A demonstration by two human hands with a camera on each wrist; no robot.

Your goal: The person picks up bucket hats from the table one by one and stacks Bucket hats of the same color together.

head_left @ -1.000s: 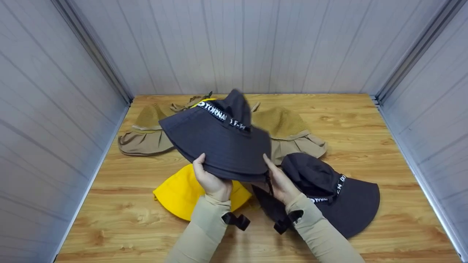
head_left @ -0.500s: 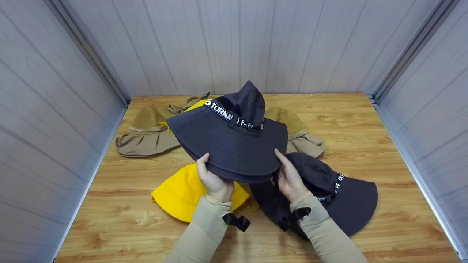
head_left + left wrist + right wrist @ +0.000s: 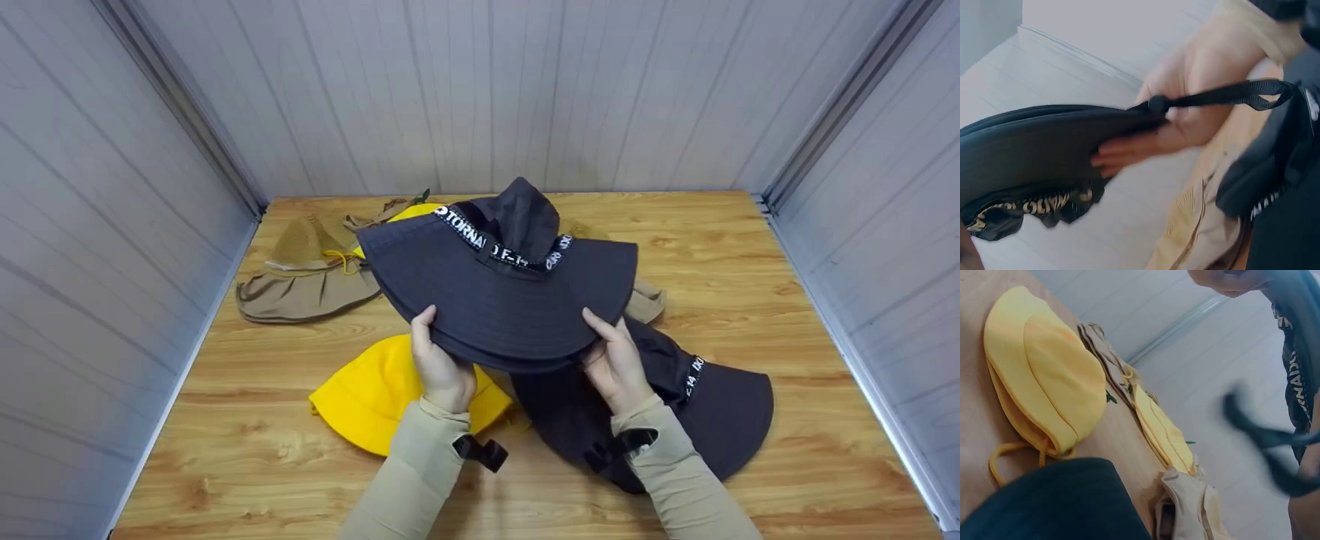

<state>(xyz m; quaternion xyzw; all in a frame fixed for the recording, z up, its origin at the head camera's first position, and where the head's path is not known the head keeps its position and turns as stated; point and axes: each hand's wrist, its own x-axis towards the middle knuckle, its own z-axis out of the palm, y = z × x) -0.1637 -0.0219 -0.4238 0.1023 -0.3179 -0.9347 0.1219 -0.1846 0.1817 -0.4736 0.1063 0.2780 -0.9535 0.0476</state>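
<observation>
A dark grey bucket hat (image 3: 502, 315) with a white-lettered band is held up over the table, its crown pointing away. At the near brim's left, my left hand (image 3: 442, 375) grips with the thumb on top. My right hand (image 3: 619, 367) pinches the same brim on the right, thumb above and fingers beneath. A black chin strap (image 3: 1207, 100) with a toggle hangs from the hat in the left wrist view. Below my right hand lies another dark bucket hat (image 3: 735, 412); a yellow hat (image 3: 360, 405) lies below my left.
On the wooden table (image 3: 247, 465), a tan hat with a pleated brim (image 3: 307, 296) lies at the back left. Another tan hat (image 3: 649, 301) and a yellow hat (image 3: 416, 212) are mostly hidden behind the held hat. Panelled walls (image 3: 517, 90) enclose the back and sides.
The held hat has moved right and levelled out, with its brim spread wider. My right hand has moved right, away from the left; the left has shifted slightly right.
</observation>
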